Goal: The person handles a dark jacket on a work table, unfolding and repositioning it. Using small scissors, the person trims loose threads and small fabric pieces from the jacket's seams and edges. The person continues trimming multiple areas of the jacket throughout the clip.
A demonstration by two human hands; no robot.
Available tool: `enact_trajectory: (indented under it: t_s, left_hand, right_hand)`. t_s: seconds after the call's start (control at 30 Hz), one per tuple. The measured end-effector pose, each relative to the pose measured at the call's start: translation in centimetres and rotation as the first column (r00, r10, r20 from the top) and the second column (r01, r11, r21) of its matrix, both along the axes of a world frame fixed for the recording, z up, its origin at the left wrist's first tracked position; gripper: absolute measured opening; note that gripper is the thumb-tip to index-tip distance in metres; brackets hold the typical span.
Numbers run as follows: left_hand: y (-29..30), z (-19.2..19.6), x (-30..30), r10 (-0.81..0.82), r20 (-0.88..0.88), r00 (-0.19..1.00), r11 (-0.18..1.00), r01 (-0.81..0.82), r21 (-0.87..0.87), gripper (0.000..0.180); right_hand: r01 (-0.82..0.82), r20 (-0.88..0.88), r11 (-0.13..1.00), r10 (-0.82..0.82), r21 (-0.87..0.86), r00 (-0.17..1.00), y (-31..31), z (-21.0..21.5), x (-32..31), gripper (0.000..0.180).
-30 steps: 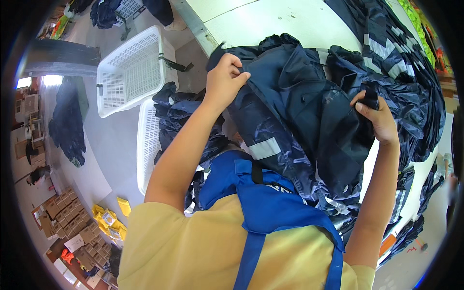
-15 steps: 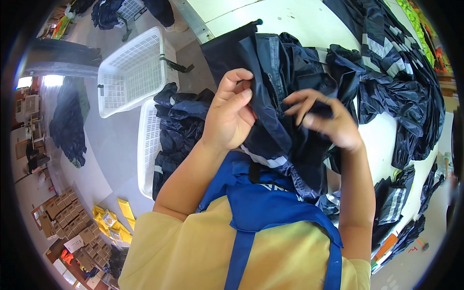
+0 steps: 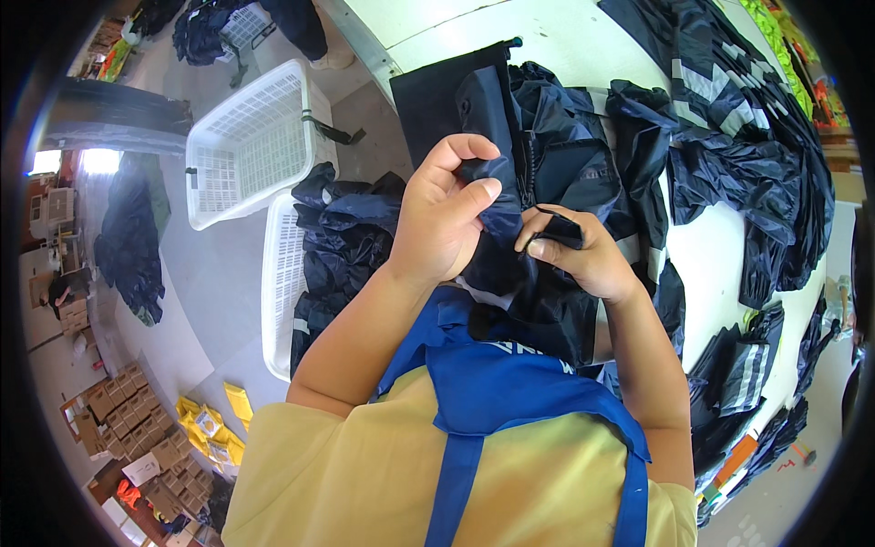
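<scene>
- The blue apron [image 3: 538, 392] is covering the person's front, nearest the camera, with cloth bunching just beyond its upper edge
- The left hand [image 3: 447, 210] is pinching a fold of the dark garment [image 3: 489, 109] between thumb and fingers, seemingly steadying the cloth beside the zipper [image 3: 530, 169]
- The right hand [image 3: 583, 251] is gripping a small black piece [image 3: 561, 230], its kind hard to make out here, with the fingertips resting near the zipper's lower end
- The dark garment is lying over the white table [image 3: 447, 23] in front of the person, the table probably bearing its weight and freeing both hands for fine pinches
- The near white basket [image 3: 281, 301] is standing left of the forearm, holding crumpled dark clothes [image 3: 351, 242], likely placed there for easy reach
- Striped dark garments [image 3: 715, 87] are lying heaped on the table's right, apparently set aside from the piece being handled
- The far white basket [image 3: 251, 155] is standing beyond the near one
</scene>
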State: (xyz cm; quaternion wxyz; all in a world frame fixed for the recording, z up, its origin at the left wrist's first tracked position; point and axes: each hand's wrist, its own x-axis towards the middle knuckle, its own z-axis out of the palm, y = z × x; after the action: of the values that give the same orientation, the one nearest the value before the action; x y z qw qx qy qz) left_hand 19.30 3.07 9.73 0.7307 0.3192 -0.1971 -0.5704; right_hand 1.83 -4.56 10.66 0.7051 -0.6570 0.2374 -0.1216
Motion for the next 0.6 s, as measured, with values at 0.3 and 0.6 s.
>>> enact_trajectory:
  t_s: [0.3, 0.6]
  left_hand:
    - [1.7, 2.0, -0.2, -0.095, 0.972, 0.216, 0.985, -0.123, 0.124, 0.045]
    - [1.2, 2.5, 1.3, -0.231, 0.967, -0.109, 0.935, 0.249, 0.251, 0.02]
  right_hand:
    - [0.083, -0.012, 0.858, -0.104, -0.507, 0.995, 3.5, 2.5, -1.4, 0.025]
    - [-0.08, -0.089, 0.799, 0.034, -0.596, 0.995, 5.0, 3.2, -2.1, 0.042]
